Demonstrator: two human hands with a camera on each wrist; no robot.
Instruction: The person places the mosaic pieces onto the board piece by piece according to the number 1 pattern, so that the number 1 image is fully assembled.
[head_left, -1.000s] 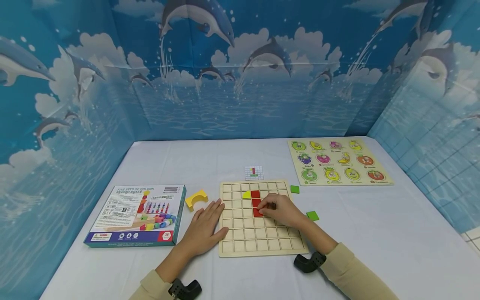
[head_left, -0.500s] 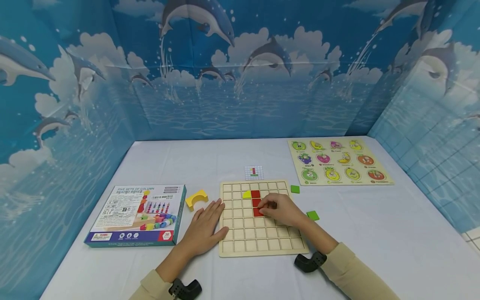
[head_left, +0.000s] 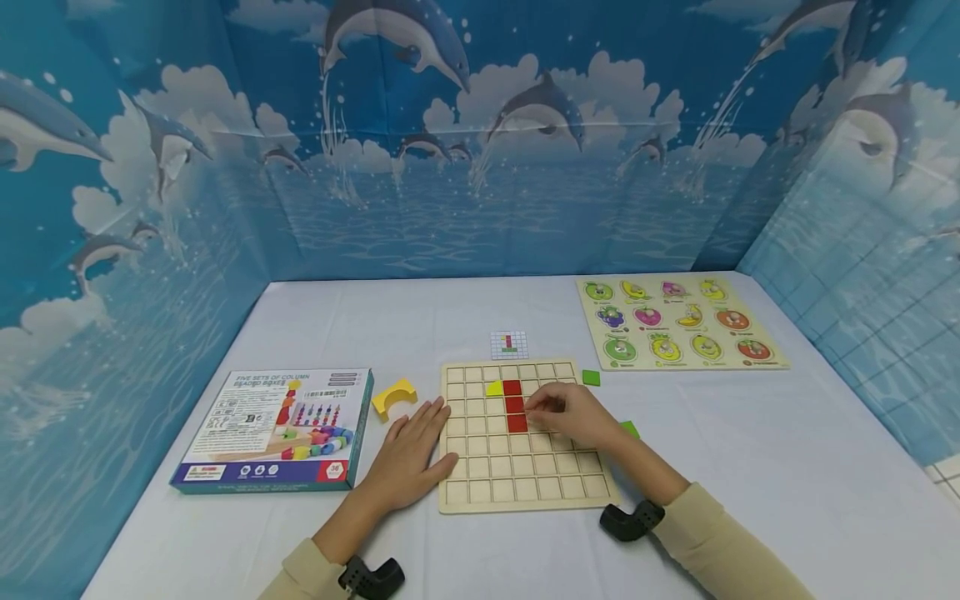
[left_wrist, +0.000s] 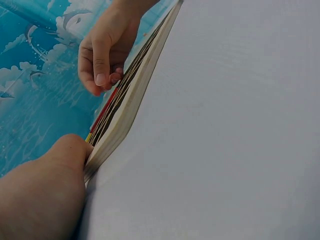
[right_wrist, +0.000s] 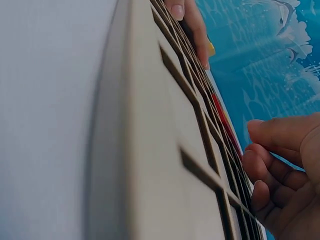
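A wooden grid board (head_left: 480, 492) lies on the white table, with three red square tiles (head_left: 514, 404) in a column and a yellow tile (head_left: 494, 389) left of the top one. My left hand (head_left: 408, 454) lies flat on the table, its fingertips and thumb at the board's left edge. My right hand (head_left: 570, 412) hovers low over the board, just right of the red column. Its fingers are loosely bent, and in the right wrist view nothing shows between thumb and fingers (right_wrist: 280, 132). One green tile (head_left: 591, 378) lies right of the board; another green tile (head_left: 630, 428) is partly hidden behind my right wrist.
A small pattern card (head_left: 509, 345) lies behind the board. At the back right is a fruit picture board (head_left: 682, 325). To the left stand a yellow arch block (head_left: 393, 398) and a flat bead-set box (head_left: 273, 429). A dolphin-print curtain (head_left: 480, 200) closes the back.
My right hand has drawn slightly right, off the lowest red tile, which now shows whole in its cell. The left hand has stayed put.
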